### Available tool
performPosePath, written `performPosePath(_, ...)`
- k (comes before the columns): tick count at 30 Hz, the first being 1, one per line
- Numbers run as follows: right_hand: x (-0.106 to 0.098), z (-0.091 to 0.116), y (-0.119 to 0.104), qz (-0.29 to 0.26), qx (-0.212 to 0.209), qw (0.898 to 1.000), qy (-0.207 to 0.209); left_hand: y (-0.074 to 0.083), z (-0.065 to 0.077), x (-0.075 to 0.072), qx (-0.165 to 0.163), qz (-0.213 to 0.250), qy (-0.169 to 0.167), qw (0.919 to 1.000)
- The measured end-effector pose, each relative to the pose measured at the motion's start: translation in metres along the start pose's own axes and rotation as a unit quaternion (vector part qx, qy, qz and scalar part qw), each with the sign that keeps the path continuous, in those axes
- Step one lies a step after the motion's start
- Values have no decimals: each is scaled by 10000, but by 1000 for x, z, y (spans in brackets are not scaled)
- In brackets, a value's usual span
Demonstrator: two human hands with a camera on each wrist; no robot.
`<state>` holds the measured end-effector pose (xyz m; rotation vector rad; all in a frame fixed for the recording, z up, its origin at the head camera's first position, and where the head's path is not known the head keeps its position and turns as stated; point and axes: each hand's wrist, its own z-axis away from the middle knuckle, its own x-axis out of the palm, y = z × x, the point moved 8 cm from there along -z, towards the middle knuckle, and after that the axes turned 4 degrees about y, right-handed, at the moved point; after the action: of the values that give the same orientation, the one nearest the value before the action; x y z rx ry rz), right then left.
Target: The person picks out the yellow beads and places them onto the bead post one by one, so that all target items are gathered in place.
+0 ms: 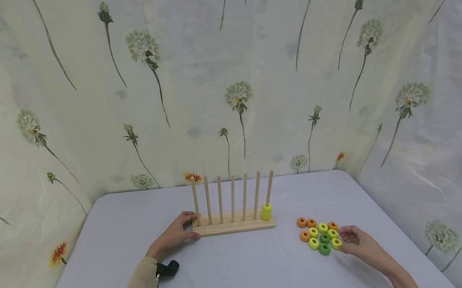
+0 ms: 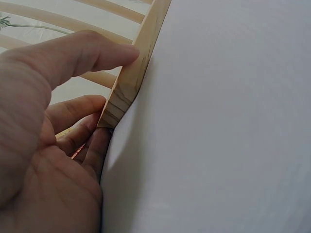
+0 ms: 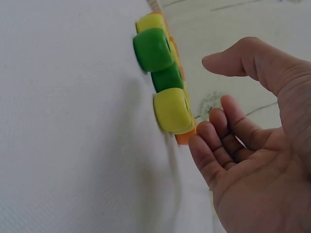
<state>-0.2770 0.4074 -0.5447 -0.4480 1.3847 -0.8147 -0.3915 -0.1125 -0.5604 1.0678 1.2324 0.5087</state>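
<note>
A wooden peg stand (image 1: 237, 228) with a row of upright pegs stands mid-table. Its left end is gripped by my left hand (image 1: 175, 233), thumb on the front edge and fingers behind; the left wrist view shows the thumb on the wooden base (image 2: 127, 77). Yellow beads (image 1: 266, 212) sit stacked low on the rightmost peg. To the right, my right hand (image 1: 363, 245) hovers beside a yellow bead (image 1: 336, 244), thumb and fingers apart. In the right wrist view a gap separates the thumb from that yellow bead (image 3: 172, 110), and nothing is held.
Loose orange beads (image 1: 301, 222), yellow beads (image 1: 314, 243) and green beads (image 1: 324, 249) lie in a cluster right of the stand. A patterned curtain (image 1: 207, 72) hangs behind the white table (image 1: 243, 272). A black strap device (image 1: 168, 268) is on the left wrist.
</note>
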Motion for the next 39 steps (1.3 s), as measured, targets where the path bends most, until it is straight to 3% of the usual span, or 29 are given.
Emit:
performPosePath(8, 8, -2, 6, 23, -236, 9997, 40, 0, 2, 0, -64, -39, 33, 10000)
performPosePath(24, 16, -11, 10, 116, -238, 9992, 313, 2, 1, 0, -95, -141, 17, 9999)
performPosePath(39, 19, -8, 13, -116, -255, 9994, 184, 4, 0, 0, 18, -192, 73, 9998)
